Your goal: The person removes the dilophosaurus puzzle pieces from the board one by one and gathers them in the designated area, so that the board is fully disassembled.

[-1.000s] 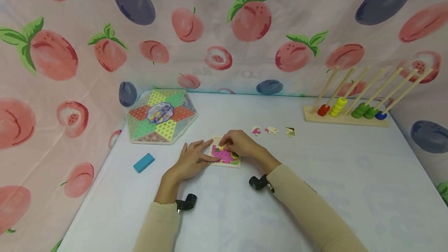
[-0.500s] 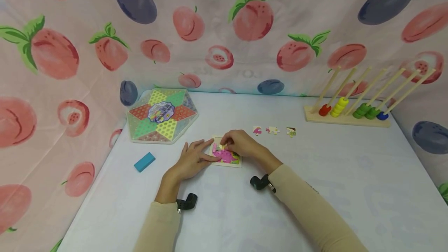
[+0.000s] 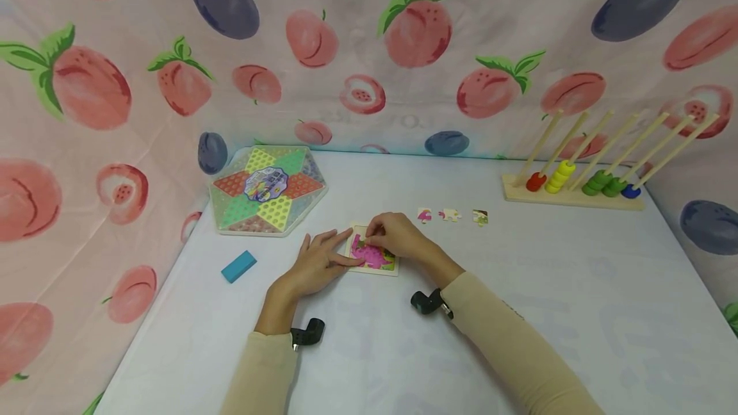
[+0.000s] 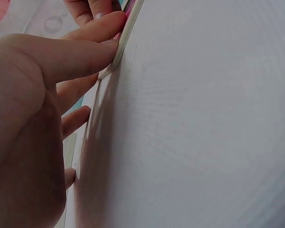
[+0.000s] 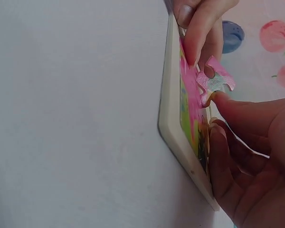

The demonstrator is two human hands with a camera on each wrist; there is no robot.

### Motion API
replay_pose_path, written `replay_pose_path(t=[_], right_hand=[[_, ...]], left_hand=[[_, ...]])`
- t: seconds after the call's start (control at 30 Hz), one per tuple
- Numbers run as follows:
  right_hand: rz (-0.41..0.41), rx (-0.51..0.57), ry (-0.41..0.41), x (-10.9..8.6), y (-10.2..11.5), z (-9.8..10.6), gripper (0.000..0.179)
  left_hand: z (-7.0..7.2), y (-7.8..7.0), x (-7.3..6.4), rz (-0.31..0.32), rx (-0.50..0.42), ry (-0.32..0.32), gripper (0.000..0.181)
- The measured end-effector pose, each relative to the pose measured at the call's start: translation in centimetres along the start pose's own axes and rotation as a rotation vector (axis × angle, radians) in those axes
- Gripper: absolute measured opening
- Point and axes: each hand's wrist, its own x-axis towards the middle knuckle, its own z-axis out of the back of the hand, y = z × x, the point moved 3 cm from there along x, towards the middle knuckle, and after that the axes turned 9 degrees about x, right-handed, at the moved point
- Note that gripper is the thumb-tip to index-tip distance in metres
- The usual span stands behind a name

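Observation:
A small dinosaur jigsaw puzzle board (image 3: 375, 257) with a pale wooden frame lies on the white table. My left hand (image 3: 314, 263) rests at its left side, fingers spread and fairly straight. In the left wrist view its thumb (image 4: 85, 59) lies against the frame edge. My right hand (image 3: 398, 235) is over the board's upper part. Between its thumb and fingers it pinches a pink and pale-green puzzle piece (image 5: 215, 81), which stands tilted above the picture in the right wrist view. The right fingers hide part of the board in the head view.
Three loose pieces lie right of the board, including a middle piece (image 3: 450, 214). A Chinese checkers board (image 3: 268, 191) is at the back left, with a blue block (image 3: 239, 267) in front of it. A wooden bead rack (image 3: 573, 196) stands at the back right.
The puzzle piece in my right fingers has shifted and tilted slightly over the board. My left hand has stayed in place at the frame.

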Motion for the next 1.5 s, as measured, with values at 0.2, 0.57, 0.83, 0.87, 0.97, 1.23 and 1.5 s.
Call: replay_pose_path(t=[0.2,0.57,0.83,0.87,0.97,1.23,1.5], right_hand=[[-0.01,0.038,0.001,0.0,-0.3,0.1,0.011],[-0.059,0.166,0.015,-0.4,-0.6,1.2,0.013],[-0.072,0.334,-0.031,-1.1,-0.7,3.4,0.016],[-0.059,0.35,-0.037,-1.3,-0.7,3.7,0.016],[-0.037,0.416,-0.056,-1.9,-0.7,4.6,0.017],[-0.021,0.497,-0.118,-3.4,-0.9,6.6,0.022],[0.0,0.529,-0.187,-5.2,-1.7,8.2,0.025]], left_hand=[[-0.1,0.0,0.0,0.012,-0.009,-0.002,0.03],[-0.1,-0.1,0.0,0.021,-0.018,-0.002,0.03],[-0.1,-0.2,0.0,0.041,-0.019,0.012,0.029],[-0.1,-0.2,0.0,0.042,-0.021,0.013,0.029],[-0.2,0.0,0.1,0.046,-0.02,0.014,0.029],[-0.3,0.0,0.1,0.039,-0.026,-0.007,0.027],[-0.4,0.1,0.1,0.033,-0.032,-0.018,0.027]])
